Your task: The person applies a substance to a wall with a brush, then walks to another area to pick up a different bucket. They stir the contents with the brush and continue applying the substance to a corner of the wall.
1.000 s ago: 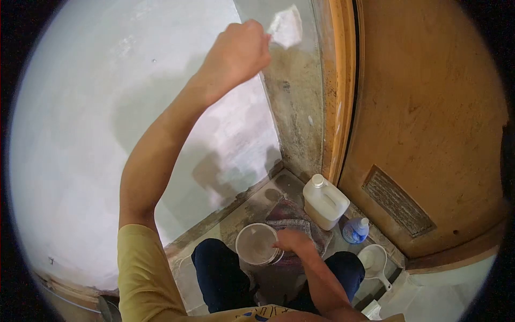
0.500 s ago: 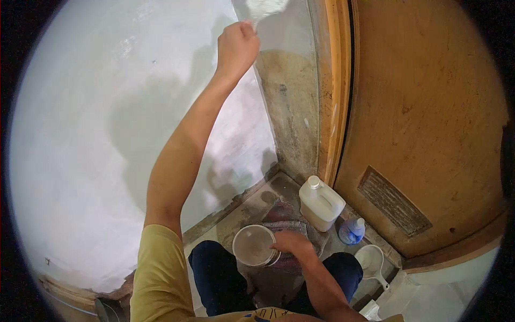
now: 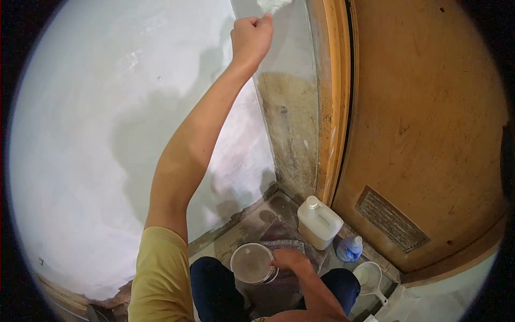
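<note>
High in front of me, my left hand [image 3: 252, 40] is closed around a paintbrush [image 3: 274, 4]. Its white-coated bristles overlap the narrow wall strip [image 3: 289, 123] beside the door frame, and the top of the brush is cut off by the view's edge. That strip is pale at the top and stained brown lower down. Between my knees, my right hand [image 3: 289, 260] grips the rim of a white bucket [image 3: 252, 263], tilted so its cloudy greyish inside shows.
A large white-painted wall [image 3: 80, 161] fills the left. On the right is a wooden door [image 3: 424, 107] with a vent [image 3: 392, 219]. By its frame stand a white jug [image 3: 319, 222] and a blue bottle [image 3: 350, 249]. A white dipper [image 3: 370, 276] and a crumpled cloth [image 3: 284, 236] lie low down.
My left hand has moved slightly right with the paintbrush. The bucket, jug and floor items appear lower as the view tilts up a little. My right hand keeps its grip.
</note>
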The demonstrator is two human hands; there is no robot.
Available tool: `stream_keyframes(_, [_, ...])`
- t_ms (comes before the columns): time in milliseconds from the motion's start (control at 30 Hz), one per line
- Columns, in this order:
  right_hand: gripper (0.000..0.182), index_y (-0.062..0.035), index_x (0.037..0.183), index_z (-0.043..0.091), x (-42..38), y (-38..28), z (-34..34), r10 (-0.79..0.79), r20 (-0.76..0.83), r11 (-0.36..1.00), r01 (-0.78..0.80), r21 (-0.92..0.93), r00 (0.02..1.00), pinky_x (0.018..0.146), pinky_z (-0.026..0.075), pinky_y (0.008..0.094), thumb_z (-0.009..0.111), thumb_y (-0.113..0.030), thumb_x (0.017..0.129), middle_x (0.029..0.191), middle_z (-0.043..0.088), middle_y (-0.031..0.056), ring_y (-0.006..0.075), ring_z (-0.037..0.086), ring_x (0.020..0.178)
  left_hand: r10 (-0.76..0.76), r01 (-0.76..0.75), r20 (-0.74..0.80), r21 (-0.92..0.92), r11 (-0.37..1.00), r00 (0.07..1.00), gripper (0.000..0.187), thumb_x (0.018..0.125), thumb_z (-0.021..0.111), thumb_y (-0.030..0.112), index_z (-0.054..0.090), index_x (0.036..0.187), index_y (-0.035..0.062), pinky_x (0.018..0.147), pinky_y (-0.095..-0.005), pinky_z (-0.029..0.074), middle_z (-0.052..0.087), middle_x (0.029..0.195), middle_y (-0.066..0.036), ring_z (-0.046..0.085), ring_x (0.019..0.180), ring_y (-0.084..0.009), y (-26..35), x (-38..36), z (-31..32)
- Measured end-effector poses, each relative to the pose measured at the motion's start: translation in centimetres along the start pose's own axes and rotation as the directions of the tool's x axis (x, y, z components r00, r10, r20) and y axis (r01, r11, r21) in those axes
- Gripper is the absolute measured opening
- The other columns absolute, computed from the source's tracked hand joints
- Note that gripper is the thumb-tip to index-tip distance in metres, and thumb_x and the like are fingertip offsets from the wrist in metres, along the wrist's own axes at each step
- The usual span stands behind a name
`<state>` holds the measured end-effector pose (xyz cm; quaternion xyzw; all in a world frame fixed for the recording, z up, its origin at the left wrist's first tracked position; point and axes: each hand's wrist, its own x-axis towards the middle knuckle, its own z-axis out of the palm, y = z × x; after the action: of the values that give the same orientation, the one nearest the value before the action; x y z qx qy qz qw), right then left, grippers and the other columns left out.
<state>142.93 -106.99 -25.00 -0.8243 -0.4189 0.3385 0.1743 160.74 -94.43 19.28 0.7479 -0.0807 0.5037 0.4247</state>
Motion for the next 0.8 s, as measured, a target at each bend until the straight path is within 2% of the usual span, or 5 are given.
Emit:
stream_keyframes(167, [0.040, 0.0000, 0.098, 0.065, 0.7, 0.4, 0.1, 0.023, 0.034, 1.000, -0.024, 0.008, 0.999, 0.083, 0.047, 0.0451, 0.058, -0.038, 0.086, 0.099, 0.065, 0.0210, 0.0374, 0.062, 0.094, 0.153, -0.143, -0.024, 0.243, 0.959, 0.988, 0.044, 0.081, 0.059, 0.029, 0.048, 0.055, -0.0049, 0.052, -0.0405, 0.037, 0.048, 0.049, -0.016, 0.041, 0.045, -0.0261, -0.2, -1.2, -1.2])
stream_keyframes(233, [0.041, 0.0000, 0.098, 0.065, 0.7, 0.5, 0.0, 0.023, 0.044, 1.000, -0.024, 0.017, 0.999, 0.083, 0.047, 0.0449, 0.058, -0.038, 0.086, 0.099, 0.065, 0.0207, 0.0372, 0.062, 0.094, 0.264, -0.222, -0.103, 0.306, 0.926, 0.959, 0.041, 0.081, 0.064, 0.030, 0.056, 0.061, -0.0046, 0.053, -0.0360, 0.038, 0.050, 0.051, -0.008, 0.044, 0.050, -0.0167, -0.2, -1.2, -2.0])
stream_keyframes(333, [0.040, -0.0012, 0.100, 0.065, 0.6, 0.1, -0.4, 0.011, 0.033, 0.998, -0.009, -0.058, 0.999, 0.084, 0.047, 0.0446, 0.058, -0.038, 0.085, 0.100, 0.065, 0.0205, 0.0366, 0.061, 0.096, 0.326, -0.288, -0.122, 0.256, 0.923, 0.937, 0.040, 0.078, 0.063, 0.025, 0.050, 0.057, -0.0059, 0.054, -0.0428, 0.039, 0.049, 0.049, -0.019, 0.046, 0.047, -0.0324, 1.2, -0.9, -2.2])
stream_keyframes(733, [0.036, -0.0123, 0.111, 0.063, 3.1, 1.3, 1.4, -0.026, 0.042, 0.999, 0.027, -0.021, 0.999, 0.086, 0.046, 0.0449, 0.058, -0.037, 0.085, 0.107, 0.064, 0.0167, 0.0355, 0.059, 0.102, 0.447, -0.454, 0.116, 0.394, 0.799, 0.887, 0.030, 0.078, 0.063, 0.026, 0.065, 0.073, -0.0040, 0.056, -0.0424, 0.044, 0.058, 0.059, -0.022, 0.057, 0.054, -0.0357, 1.0, 0.3, -2.6])
stream_keyframes(800, [0.036, -0.0123, 0.111, 0.063, 3.4, 1.4, 1.8, 0.000, 0.073, 0.997, 0.005, -0.075, 0.997, 0.087, 0.046, 0.0448, 0.058, -0.037, 0.085, 0.108, 0.063, 0.0166, 0.0353, 0.059, 0.102, 0.613, -0.591, 0.078, 0.388, 0.707, 0.786, 0.031, 0.078, 0.062, 0.026, 0.065, 0.071, -0.0045, 0.055, -0.0425, 0.044, 0.058, 0.058, -0.022, 0.057, 0.053, -0.0355, 0.5, 1.3, -3.2])
